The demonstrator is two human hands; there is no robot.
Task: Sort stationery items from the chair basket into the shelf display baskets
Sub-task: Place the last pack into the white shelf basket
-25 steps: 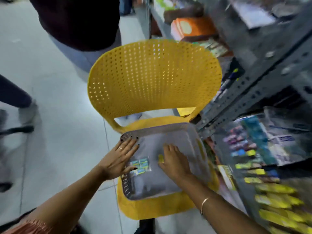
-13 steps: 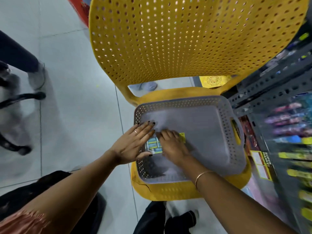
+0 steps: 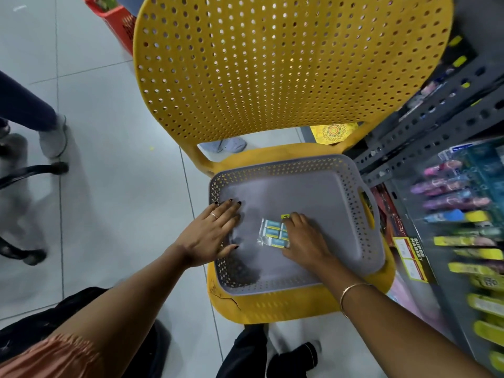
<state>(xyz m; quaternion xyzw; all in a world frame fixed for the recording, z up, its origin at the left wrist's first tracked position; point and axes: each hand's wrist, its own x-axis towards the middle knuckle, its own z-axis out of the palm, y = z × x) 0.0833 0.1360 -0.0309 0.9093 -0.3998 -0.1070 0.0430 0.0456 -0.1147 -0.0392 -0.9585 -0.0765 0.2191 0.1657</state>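
On the seat of the yellow perforated chair: grey perforated basket, its floor bearing one clear packet of blue-and-yellow erasers near the middle. Left hand laid flat, fingers spread, over the basket's left rim and floor, just beside the packet. Right hand with fingers curled onto the packet's right edge; grey slotted shelf of blurred stationery at right.

A yellow perforated chair stands on the tiled floor, its seat carrying a grey basket
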